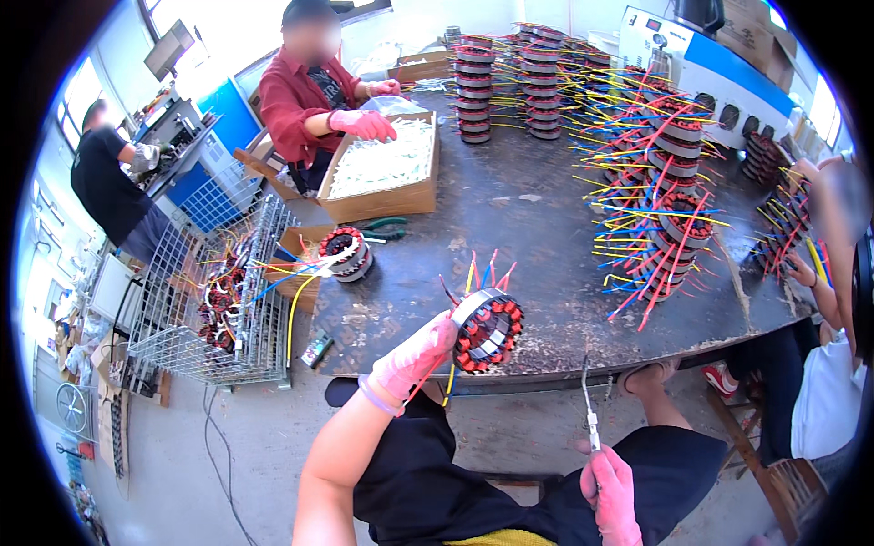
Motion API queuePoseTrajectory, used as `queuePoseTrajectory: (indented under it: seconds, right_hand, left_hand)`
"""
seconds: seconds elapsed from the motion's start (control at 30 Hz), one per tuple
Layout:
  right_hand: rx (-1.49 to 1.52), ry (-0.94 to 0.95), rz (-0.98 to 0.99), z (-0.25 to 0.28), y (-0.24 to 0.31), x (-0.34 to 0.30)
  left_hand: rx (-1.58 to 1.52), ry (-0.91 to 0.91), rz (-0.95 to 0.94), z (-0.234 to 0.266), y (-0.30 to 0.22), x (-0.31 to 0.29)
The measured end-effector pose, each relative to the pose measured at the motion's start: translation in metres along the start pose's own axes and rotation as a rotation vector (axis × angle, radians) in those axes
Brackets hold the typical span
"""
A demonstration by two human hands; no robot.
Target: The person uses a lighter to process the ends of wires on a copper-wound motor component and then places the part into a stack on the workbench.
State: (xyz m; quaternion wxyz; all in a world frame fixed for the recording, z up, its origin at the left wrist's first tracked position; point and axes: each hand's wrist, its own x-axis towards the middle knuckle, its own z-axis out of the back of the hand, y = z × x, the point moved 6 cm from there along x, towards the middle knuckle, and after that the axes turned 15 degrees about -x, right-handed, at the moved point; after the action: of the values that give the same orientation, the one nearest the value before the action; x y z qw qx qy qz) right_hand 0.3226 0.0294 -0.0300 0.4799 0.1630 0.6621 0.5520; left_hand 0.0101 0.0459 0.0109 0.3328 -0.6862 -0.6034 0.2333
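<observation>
Your left hand [417,358] pinches a wound ring [488,331], jutting past its fingertips (right hand [611,490] curls round a tool [594,424])

- A pink-gloved left hand [423,348] is holding a wire-wound stator [492,344]
- The right hand [610,491] is gripping a thin-tipped tool [593,420]
- A red-shirted co-worker [289,114] is reaching over a carton [387,200] of white strips [387,164]
</observation>
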Motion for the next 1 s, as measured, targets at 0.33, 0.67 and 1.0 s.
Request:
queuePoseTrajectory:
  seconds: [0.33,0.67,1.0]
  right_hand:
    - [-0.029,0.0,-0.019,0.001,0.007,-0.003]
    - [-0.045,0.013,0.01,-0.003,0.011,-0.003]
    - [0.061,0.18,-0.084,-0.019,-0.023,0.001]
  left_hand:
    - [0.12,-0.105,0.021,-0.001,0.003,0.003]
    - [0.132,-0.135,0.014,0.002,-0.004,-0.001]
    - [1.671,-0.128,-0.11,-0.006,-0.023,0.009]
